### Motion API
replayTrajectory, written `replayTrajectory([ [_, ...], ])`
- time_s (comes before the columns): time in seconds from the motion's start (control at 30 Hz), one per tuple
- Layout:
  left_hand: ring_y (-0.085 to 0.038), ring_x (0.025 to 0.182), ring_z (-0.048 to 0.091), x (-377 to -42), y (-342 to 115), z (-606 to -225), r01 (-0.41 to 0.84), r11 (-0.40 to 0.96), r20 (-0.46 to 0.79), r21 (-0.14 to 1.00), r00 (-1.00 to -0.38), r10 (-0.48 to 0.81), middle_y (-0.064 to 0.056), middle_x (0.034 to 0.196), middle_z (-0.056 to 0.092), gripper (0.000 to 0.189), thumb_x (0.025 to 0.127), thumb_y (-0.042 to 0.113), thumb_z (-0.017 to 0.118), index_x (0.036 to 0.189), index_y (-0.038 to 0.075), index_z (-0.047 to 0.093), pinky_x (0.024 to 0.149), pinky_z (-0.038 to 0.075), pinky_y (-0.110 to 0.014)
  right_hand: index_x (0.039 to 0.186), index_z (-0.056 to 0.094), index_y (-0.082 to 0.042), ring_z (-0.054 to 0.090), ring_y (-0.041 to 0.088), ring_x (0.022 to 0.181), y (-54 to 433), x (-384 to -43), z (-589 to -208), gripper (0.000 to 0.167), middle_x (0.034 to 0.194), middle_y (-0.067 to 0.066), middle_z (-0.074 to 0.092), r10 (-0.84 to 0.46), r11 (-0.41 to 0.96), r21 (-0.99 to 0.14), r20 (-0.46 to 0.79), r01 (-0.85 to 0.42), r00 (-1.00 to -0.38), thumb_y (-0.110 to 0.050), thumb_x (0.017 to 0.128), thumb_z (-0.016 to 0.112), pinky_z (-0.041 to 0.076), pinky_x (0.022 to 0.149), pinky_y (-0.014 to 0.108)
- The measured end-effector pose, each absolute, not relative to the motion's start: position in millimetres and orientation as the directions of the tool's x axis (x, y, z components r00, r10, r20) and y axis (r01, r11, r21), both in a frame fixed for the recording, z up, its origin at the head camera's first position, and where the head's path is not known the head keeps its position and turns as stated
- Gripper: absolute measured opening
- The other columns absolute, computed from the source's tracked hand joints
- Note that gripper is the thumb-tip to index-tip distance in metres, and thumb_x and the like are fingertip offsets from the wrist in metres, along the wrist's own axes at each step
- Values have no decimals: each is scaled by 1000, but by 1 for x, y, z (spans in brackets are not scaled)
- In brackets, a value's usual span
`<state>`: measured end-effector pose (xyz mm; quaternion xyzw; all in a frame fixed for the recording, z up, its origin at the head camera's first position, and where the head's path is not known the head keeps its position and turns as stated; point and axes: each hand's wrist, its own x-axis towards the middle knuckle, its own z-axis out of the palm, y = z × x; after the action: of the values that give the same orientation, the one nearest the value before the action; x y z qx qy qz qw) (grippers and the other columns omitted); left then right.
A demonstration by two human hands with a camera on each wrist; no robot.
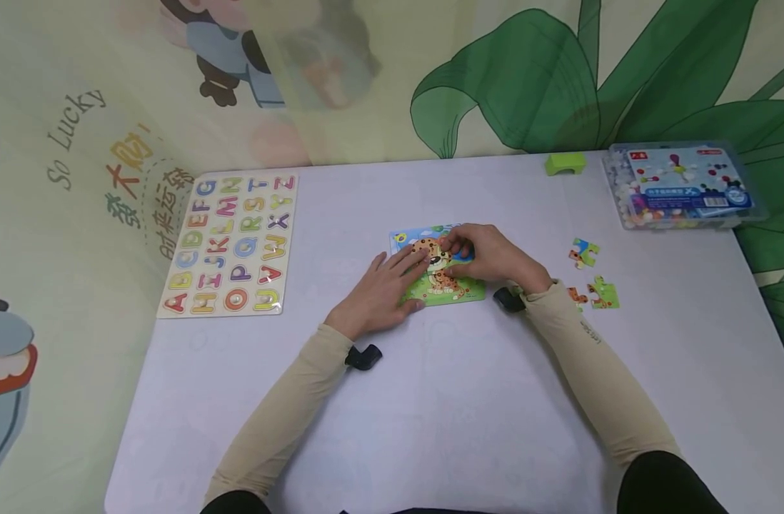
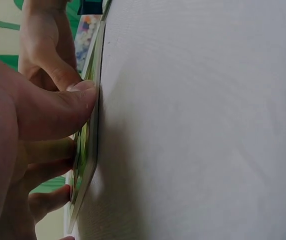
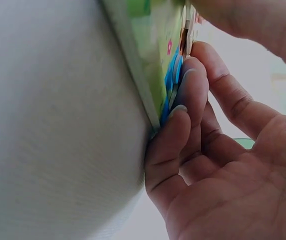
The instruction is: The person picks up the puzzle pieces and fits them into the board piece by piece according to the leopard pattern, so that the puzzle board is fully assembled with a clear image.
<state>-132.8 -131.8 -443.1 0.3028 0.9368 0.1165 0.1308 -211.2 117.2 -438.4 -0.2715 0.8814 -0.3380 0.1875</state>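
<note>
Your left hand (image 1: 380, 294) lies spread on the puzzle (image 1: 438, 263). Your right hand (image 1: 490, 253) touches it with bent fingers; I can't tell whether they pinch anything.

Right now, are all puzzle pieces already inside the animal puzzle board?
No, several loose puzzle pieces lie on the table, away from the puzzle board.
</note>
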Motion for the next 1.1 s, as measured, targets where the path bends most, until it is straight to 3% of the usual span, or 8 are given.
replayTrajectory([
  [0.37,-25,168,6,-132,-134,-448,540,767,-136,346,-780,611,-2,180,15,74,109,43,54,170,13,24,134,9,-58,110,70,-4,63,26,94,115,-214,-439,36,103,11,69,-594,626,-690,-122,-363,-795,-16,84,91,54,87,40],
  [1.1,-29,167,7,-130,-139,-450,555,726,-109,405,-760,641,-1,180,17,65,109,39,57,167,16,37,132,10,-65,111,70,-5,62,27,95,111,-206,-441,37,103,11,69,-587,625,-682,-91,-380,-804,-17,83,91,51,87,39],
])
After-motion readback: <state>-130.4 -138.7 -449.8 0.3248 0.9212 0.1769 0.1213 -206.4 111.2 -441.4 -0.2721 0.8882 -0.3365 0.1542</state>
